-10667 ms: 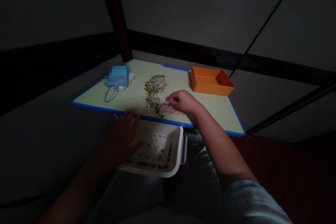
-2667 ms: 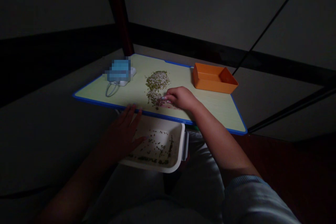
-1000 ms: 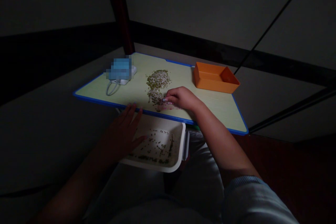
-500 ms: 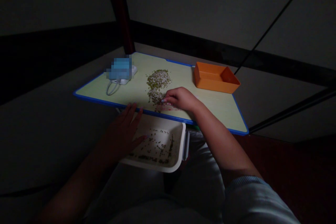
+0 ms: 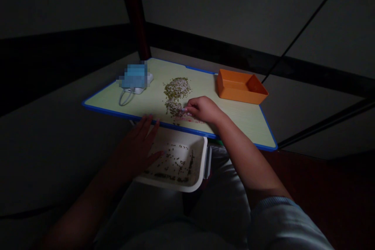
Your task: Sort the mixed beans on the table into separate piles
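Observation:
A pile of small green beans mixed with paler grains (image 5: 177, 88) lies on the pale yellow tabletop (image 5: 240, 123), stretching toward its near edge. At the near right side of the pile is my right hand (image 5: 203, 110), its fingertips pinched together low over the grains; whatever they hold is too small to make out. My left hand (image 5: 137, 144) is open, with spread fingertips at the blue table edge and the thumb over a white tub (image 5: 175, 187). Small dark beans are scattered over the tub's bottom, and my left hand hides its left part.
An orange box (image 5: 241, 95) stands at the right back of the table. On the left sits a white device (image 5: 135, 89) with a loop of cable, partly pixelated. A dark red post (image 5: 136, 19) rises behind the table. The tub is above my lap.
My right hand has shifted slightly right and away from me, its fingertips drawing back a little from the grains. My left hand and the tub look unmoved.

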{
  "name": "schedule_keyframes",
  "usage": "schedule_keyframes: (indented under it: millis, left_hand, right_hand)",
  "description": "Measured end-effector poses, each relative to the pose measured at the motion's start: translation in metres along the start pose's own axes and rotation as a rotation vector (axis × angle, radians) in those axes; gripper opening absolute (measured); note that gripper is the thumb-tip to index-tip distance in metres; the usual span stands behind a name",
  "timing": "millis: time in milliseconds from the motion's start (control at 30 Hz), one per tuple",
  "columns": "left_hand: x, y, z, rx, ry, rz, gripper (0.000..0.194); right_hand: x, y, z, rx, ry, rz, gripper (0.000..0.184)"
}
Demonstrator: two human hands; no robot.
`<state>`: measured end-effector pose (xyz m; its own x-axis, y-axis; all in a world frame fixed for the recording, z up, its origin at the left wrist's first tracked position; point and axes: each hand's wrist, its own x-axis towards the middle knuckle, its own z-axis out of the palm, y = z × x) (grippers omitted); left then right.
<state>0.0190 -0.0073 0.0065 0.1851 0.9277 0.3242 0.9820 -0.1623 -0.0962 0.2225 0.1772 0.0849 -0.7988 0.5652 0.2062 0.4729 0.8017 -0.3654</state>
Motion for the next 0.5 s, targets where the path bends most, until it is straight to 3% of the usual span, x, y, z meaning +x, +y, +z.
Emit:
schedule_keyframes:
  millis: [500]
  left_hand:
    - [0.0006, -0.0001, 0.0009, -0.001, 0.007, 0.002, 0.083]
  right_hand:
    - [0.0007, -0.0057, 0.008, -0.069, -0.036, -0.028, 0.029]
